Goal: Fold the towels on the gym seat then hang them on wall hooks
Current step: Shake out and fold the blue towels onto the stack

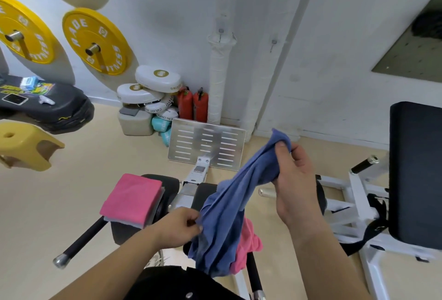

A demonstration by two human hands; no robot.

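**Desk:** What does the head view show of the cloth?

**Operator:** I see a blue towel (222,218), soft, thin terry, bunched into long ropey pleats and held up over the right edge of the black padded seat (168,182). Its long axis runs on a diagonal: the upper end points up and right toward the wall, and the lower end hangs down toward me, past the seat's near edge.

**Desk:** And the hands?

**Operator:** The right hand (296,180) is clenched round the gathered upper end, thumb across the front, with a small tuft of cloth poking out above the fingers. The left hand (178,226) is lower and nearer me, and it pinches the towel's left hem between thumb and curled fingers.

**Desk:** Anything else on the seat?

**Operator:** A folded pink towel (132,197), a flat, neat rectangle, lies at the seat's left edge on top of a pale grey layer (126,222). A crumpled pink towel (248,244) shows beneath the blue one at the right edge, partly hidden by it.

**Desk:** Beyond that?

**Operator:** A slotted brushed-metal footplate (207,144) stands past the seat's far edge. Two small wall hooks (221,32) sit on the white wall above it. Glossy yellow round weight plates (95,41) hang to the left, and two red fire extinguishers (192,103) stand in the corner.
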